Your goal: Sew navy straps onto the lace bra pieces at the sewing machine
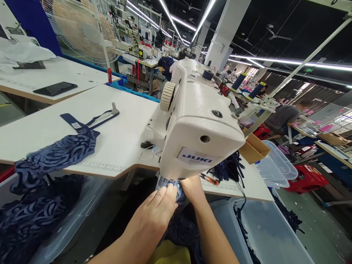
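Note:
A white sewing machine [203, 121] marked JUKI stands in front of me. Below its head lies a piece of blue patterned fabric [179, 191], with folds hanging toward my lap. My left hand [158, 207] bends over the fabric, fingers together and closed on it, its thumb hidden. Just to the right, my right hand [192, 187] reaches in under the machine head beside the same fabric; its fingers are out of sight. The needle area is hidden behind the head. Orange-handled snips [210, 179] lie on the table right of my right hand.
A navy patterned garment with straps [66, 146] hangs off the left table edge over a plastic bin [79, 216] of similar pieces. Dark straps [228, 167] lie at right, above another bin [272, 227]. A phone [55, 88] and fan [90, 33] are at left.

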Motion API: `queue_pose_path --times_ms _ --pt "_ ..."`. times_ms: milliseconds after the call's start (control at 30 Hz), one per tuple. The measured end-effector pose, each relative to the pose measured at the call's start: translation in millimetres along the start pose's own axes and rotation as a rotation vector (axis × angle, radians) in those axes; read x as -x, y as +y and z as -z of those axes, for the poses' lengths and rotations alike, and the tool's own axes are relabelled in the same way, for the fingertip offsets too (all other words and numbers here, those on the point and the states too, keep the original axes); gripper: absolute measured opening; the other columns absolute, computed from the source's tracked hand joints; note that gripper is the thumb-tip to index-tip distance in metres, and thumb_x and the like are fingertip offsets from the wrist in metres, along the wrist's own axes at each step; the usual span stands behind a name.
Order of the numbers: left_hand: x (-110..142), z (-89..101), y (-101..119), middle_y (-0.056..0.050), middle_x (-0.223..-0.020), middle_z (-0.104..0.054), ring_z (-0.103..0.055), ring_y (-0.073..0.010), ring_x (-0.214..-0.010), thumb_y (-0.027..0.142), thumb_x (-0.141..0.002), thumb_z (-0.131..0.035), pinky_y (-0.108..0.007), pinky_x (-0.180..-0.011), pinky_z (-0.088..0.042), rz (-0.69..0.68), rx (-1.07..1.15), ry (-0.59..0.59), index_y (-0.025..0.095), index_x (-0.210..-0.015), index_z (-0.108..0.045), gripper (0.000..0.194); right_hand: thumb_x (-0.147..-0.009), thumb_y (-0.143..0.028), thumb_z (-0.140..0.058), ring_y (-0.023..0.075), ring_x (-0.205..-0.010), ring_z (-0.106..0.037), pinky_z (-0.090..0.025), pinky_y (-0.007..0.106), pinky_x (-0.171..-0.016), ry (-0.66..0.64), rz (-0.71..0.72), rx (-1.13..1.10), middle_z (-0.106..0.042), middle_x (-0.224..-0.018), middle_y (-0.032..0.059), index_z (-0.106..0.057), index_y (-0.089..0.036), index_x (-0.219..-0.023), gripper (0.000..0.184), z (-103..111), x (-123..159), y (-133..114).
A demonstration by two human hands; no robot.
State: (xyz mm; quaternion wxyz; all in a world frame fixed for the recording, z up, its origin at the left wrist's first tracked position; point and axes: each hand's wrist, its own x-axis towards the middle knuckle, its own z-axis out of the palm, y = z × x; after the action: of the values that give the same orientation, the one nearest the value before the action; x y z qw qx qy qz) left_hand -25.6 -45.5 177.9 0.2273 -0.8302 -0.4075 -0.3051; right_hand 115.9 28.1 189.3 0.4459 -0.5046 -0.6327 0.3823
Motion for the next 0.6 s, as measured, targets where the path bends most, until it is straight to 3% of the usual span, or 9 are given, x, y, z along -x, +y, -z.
queue_pose_path --times_ms 100,400,600 --pt "-1.0 -1.1 1.1 -0.009 -0.108 -0.07 -0.063 -0.0193 -0.096 0.017 -0.094 -0.045 -0.032 -0.089 -0.041 0.013 -0.004 0.001 0.007 -0.113 -0.061 0.027 -0.074 -0.014 -0.05 0.0232 -0.085 -0.065 -0.05 0.033 -0.079 0.007 0.003 0.018 -0.072 -0.083 0.0055 -0.072 -0.019 -0.089 0.028 -0.3 -1.4 3.6" --pt "-5.1 -2.4 0.1 -0.008 -0.106 -0.071 -0.063 -0.0183 -0.095 0.017 -0.093 -0.046 -0.03 -0.088 -0.043 0.016 -0.021 0.041 0.007 -0.111 -0.063 0.026 -0.071 -0.014 -0.049 0.0215 -0.09 -0.067 -0.053 0.03 -0.08 0.023 0.092 -0.031 -0.073 -0.097 0.0064 -0.068 -0.017 -0.108 0.042 -1.9 -3.2 4.3" --pt "-4.4 -4.9 1.7 -0.008 -0.104 -0.071 -0.064 -0.0183 -0.093 0.016 -0.093 -0.046 -0.031 -0.087 -0.044 0.017 -0.027 0.065 0.007 -0.108 -0.064 0.025 -0.076 -0.023 -0.052 0.0235 -0.101 -0.063 -0.049 0.036 -0.092 0.053 0.089 0.011 -0.073 -0.099 0.0081 -0.067 -0.017 -0.112 0.039 -2.3 -3.7 -0.6"
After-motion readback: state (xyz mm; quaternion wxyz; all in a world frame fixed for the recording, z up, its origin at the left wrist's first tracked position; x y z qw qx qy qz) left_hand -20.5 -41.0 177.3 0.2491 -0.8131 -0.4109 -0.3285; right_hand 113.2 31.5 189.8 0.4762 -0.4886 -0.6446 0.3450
